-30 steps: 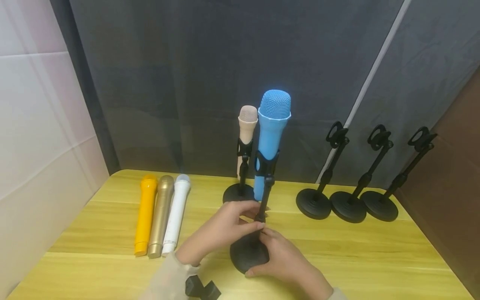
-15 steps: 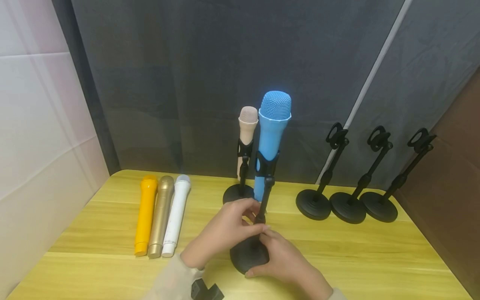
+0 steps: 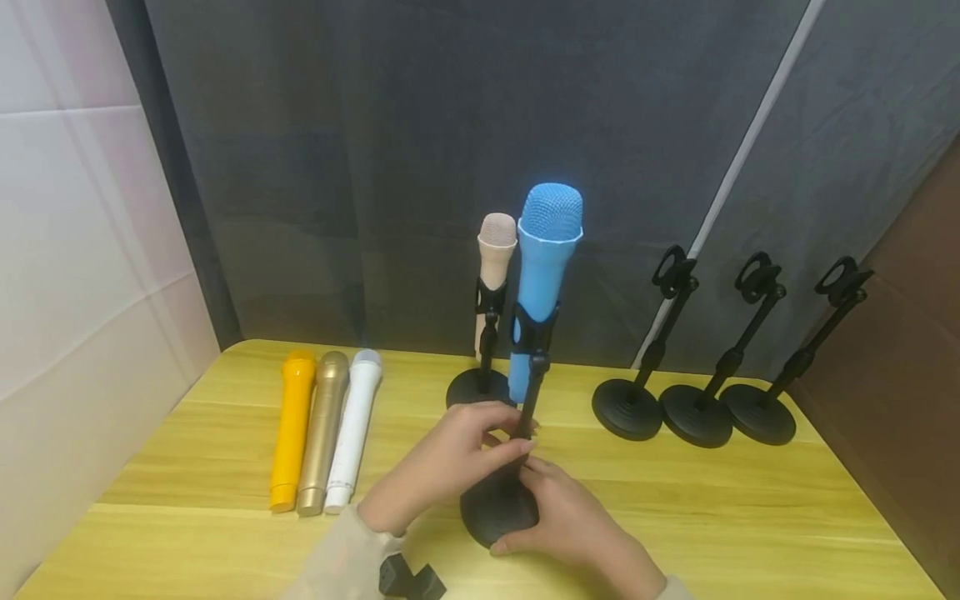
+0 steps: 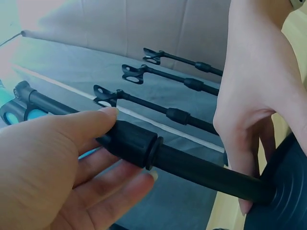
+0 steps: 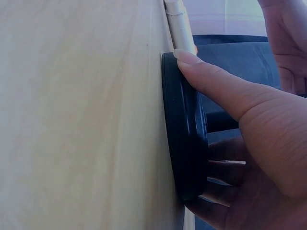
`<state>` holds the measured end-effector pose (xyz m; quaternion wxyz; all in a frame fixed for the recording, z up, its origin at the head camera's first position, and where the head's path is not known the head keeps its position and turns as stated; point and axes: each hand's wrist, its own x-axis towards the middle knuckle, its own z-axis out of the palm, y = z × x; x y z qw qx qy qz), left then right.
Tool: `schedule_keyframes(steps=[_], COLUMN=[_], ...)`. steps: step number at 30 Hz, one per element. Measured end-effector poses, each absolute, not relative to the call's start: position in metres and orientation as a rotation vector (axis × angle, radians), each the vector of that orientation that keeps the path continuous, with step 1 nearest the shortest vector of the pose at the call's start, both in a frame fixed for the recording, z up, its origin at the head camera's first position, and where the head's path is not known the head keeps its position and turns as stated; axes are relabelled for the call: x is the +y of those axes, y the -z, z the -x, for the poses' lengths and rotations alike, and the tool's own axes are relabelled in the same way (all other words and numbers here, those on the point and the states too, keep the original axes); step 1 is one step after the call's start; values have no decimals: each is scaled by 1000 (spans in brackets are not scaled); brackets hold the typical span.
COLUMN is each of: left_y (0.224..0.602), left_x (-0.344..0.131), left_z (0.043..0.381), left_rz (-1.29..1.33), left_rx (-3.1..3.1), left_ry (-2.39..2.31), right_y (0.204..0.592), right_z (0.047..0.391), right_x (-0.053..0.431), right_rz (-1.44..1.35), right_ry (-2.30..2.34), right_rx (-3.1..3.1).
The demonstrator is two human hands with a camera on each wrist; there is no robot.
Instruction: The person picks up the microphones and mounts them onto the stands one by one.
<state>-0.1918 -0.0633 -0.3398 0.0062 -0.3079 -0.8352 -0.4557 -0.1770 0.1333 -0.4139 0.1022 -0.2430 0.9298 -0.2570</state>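
Note:
A blue microphone (image 3: 550, 267) sits tilted in the clip of a black desktop microphone stand (image 3: 491, 512) at the middle of the table. My left hand (image 3: 450, 458) pinches the stand's pole at its thicker collar (image 4: 132, 146), thumb on one side and fingers on the other, as the left wrist view shows. Lower down, my right hand (image 3: 566, 521) grips the round base (image 5: 180, 129), its thumb on the near edge and its fingers around the far side. Right behind stands a second stand holding a beige microphone (image 3: 495, 258), its base partly hidden by my left hand.
On the left, a yellow microphone (image 3: 291, 429), a gold microphone (image 3: 322, 433) and a white microphone (image 3: 352, 429) lie side by side. Three microphone stands (image 3: 697, 414) without microphones are lined up at the right. A dark grey curtain (image 3: 420, 125) hangs behind the table (image 3: 712, 517).
My left hand has shifted slightly about the pole's collar, its thumb moving a little up and back. The right hand, the stand and the blue microphone keep their places.

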Motion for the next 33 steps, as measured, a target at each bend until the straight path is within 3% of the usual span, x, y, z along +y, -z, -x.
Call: schedule_keyframes(steps=[14,33], left_y=[342,340], left_x=[-60,-63], left_z=[190,187], left_rz=[795,895], left_rx=[-2632,-2500], left_ry=[1404,1373], right_y=[413,414], right_z=[176,177], right_x=[133,133], right_rz=[699,686], right_ry=[752,761], right_rx=[2749,2754])
